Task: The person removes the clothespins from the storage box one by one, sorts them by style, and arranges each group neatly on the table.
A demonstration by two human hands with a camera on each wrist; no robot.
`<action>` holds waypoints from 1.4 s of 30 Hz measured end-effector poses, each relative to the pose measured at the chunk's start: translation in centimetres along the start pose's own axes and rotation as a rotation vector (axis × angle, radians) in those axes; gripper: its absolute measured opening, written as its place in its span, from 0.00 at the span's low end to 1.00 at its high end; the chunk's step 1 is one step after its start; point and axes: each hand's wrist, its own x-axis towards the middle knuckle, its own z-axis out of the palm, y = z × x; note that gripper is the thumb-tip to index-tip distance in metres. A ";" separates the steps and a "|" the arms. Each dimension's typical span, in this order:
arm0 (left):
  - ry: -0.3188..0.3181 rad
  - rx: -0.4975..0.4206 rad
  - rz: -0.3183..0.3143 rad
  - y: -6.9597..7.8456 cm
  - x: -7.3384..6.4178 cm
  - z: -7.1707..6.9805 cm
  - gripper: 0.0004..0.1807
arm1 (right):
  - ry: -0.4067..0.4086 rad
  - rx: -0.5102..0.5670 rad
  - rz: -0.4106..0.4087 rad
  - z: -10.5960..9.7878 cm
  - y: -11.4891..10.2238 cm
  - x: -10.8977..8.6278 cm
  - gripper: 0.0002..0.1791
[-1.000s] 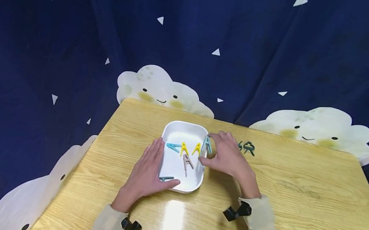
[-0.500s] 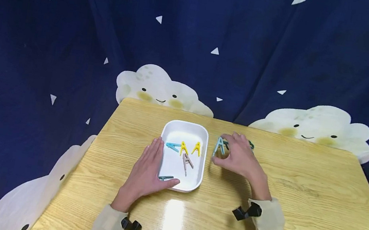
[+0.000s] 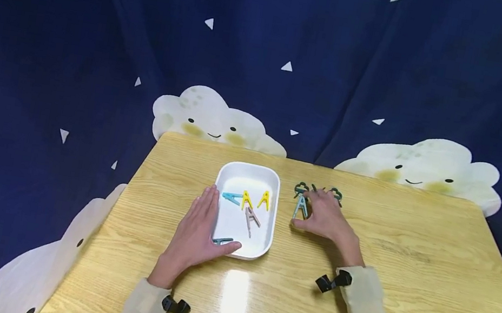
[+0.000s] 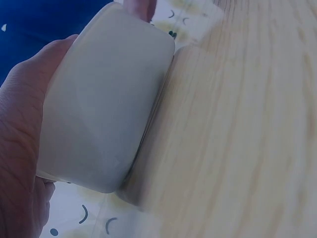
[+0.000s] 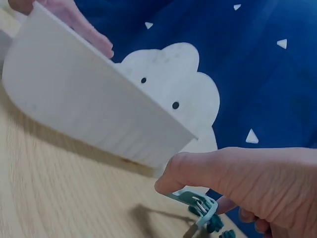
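Thumb and fingertips of my right hand (image 3: 329, 218) pinch a light blue clothespin (image 3: 301, 206), just right of a white plastic bin (image 3: 273, 220). In the right wrist view the clothespin (image 5: 198, 202) shows its metal spring, close over the table. My left hand (image 3: 193, 235) rests on the bin, its straight fingers along the left side and its thumb over the near rim. Inside lie a blue clothespin (image 3: 232, 197), a yellow clothespin (image 3: 247, 199), another yellow clothespin (image 3: 265, 200), a beige clothespin (image 3: 251, 220) and a dark green clothespin (image 3: 222, 240), partly covered by the left hand.
Several dark green clips, one a cloud-shaped clip (image 3: 336, 194), lie behind the right hand, partly hidden by it. The wooden table (image 3: 407, 290) extends far to the right. A dark blue curtain (image 3: 338, 39) with white clouds hangs behind the table's back edge.
My right hand has moved right from the bin's right rim with the light blue clothespin, then slightly toward me, uncovering more of the green clips. The left hand stays on the bin.
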 end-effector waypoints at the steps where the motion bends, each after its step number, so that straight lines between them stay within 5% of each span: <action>1: 0.004 0.000 0.000 0.0 0.0 0.0 0.75 | -0.003 -0.001 0.002 0.2 0.2 0.1 0.50; 12: -0.011 -0.023 -0.010 0.0 -0.7 0.0 0.75 | -0.029 -0.036 0.029 1.9 0.7 0.0 0.52; 18: 0.005 -0.029 0.003 -0.1 -0.3 -0.1 0.75 | -0.002 -0.015 0.028 1.0 0.2 0.3 0.54; 28: 0.007 -0.030 0.003 -0.1 0.3 -0.4 0.75 | 0.112 0.042 -0.113 -1.5 -4.4 0.3 0.44; 42: 0.010 -0.027 0.009 -0.1 -0.1 0.0 0.75 | 0.093 -0.009 -0.240 -0.3 -8.4 -0.3 0.43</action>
